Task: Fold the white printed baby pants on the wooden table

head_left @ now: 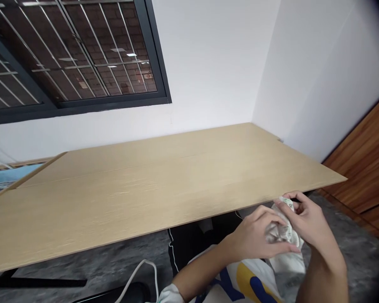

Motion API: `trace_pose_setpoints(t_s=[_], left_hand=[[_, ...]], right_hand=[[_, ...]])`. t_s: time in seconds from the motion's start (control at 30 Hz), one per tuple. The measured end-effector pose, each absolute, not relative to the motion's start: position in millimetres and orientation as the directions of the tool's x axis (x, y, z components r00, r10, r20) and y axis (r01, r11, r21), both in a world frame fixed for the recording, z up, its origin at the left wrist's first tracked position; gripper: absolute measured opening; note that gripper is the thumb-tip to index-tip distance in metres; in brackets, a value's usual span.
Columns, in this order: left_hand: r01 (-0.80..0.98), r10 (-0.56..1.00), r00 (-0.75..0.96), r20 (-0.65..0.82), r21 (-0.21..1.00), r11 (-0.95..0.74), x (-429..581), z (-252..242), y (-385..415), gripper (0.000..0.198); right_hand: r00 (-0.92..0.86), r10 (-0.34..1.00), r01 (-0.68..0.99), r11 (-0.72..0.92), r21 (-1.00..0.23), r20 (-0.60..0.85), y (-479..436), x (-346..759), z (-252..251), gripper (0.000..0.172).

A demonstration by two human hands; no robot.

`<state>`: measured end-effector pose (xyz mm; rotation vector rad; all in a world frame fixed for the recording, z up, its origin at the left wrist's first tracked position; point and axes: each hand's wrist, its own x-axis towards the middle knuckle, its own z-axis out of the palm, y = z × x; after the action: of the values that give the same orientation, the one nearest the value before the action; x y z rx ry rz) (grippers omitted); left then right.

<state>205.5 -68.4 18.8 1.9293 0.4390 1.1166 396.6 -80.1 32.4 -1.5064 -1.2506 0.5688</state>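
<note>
A crumpled white, soft bundle with small greenish marks is between my two hands, just off the near right edge of the wooden table. I cannot tell whether it is cloth or a packet. The fingers of my left hand curl round its left side, with the thumb stretched below. My right hand pinches its upper end between thumb and fingers. The lower part of the bundle hangs down beneath both hands.
A dark-framed window with metal bars is set in the white wall. Brown wooden panels stand at the right. A white cable loops over a black object at the bottom. Light blue material shows at far left.
</note>
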Motion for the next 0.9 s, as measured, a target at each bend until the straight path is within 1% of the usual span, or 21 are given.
trace_pose_setpoints(t_s=[0.1,0.17,0.23,0.3,0.37,0.47,0.53,0.6,0.67,0.73,0.77,0.83,0.9], left_hand=[[-0.152,0.643,0.486,0.592,0.782,-0.605,214,16,-64,0.036],[-0.164,0.664,0.431,0.61,0.777,-0.608,215,13,-59,0.03],[-0.161,0.693,0.352,0.629,0.77,-0.617,211,9,-54,0.026],[-0.163,0.71,0.309,0.633,0.771,-0.616,206,5,-49,0.027],[-0.181,0.716,0.318,0.622,0.781,-0.598,200,1,-44,0.032],[-0.233,0.771,0.29,0.568,0.823,-0.519,197,-3,-37,0.035],[-0.306,0.834,0.236,0.498,0.853,-0.423,198,-3,-34,0.04],[-0.405,0.888,0.209,0.41,0.863,-0.303,198,-1,-32,0.049],[-0.48,0.916,0.222,0.335,0.855,-0.197,196,2,-31,0.055],[-0.51,0.92,0.261,0.292,0.851,-0.125,191,7,-30,0.056],[-0.514,0.916,0.282,0.286,0.851,-0.108,188,10,-29,0.055],[-0.517,0.9,0.31,0.307,0.849,-0.112,181,17,-26,0.052],[-0.505,0.887,0.305,0.346,0.848,-0.157,174,24,-23,0.048]], right_hand=[[0.383,0.89,0.373,0.093,-0.923,0.245,-82,395,33,0.036],[0.34,0.903,0.354,0.135,-0.926,0.262,-83,391,35,0.038],[0.267,0.909,0.358,0.213,-0.909,0.319,-86,385,38,0.044],[0.186,0.905,0.391,0.288,-0.874,0.382,-89,378,40,0.055],[0.11,0.906,0.441,0.325,-0.837,0.409,-91,372,40,0.066],[0.008,0.923,0.495,0.331,-0.803,0.385,-94,368,36,0.08],[-0.051,0.929,0.503,0.341,-0.794,0.367,-94,368,33,0.086],[-0.101,0.928,0.49,0.361,-0.794,0.359,-93,368,32,0.082],[-0.132,0.927,0.468,0.371,-0.802,0.352,-91,367,32,0.067],[-0.15,0.928,0.438,0.371,-0.818,0.341,-90,365,34,0.052],[-0.16,0.927,0.422,0.375,-0.825,0.339,-90,364,36,0.049],[-0.182,0.915,0.397,0.404,-0.824,0.361,-89,358,39,0.048],[-0.19,0.891,0.397,0.453,-0.798,0.411,-88,349,43,0.053]])
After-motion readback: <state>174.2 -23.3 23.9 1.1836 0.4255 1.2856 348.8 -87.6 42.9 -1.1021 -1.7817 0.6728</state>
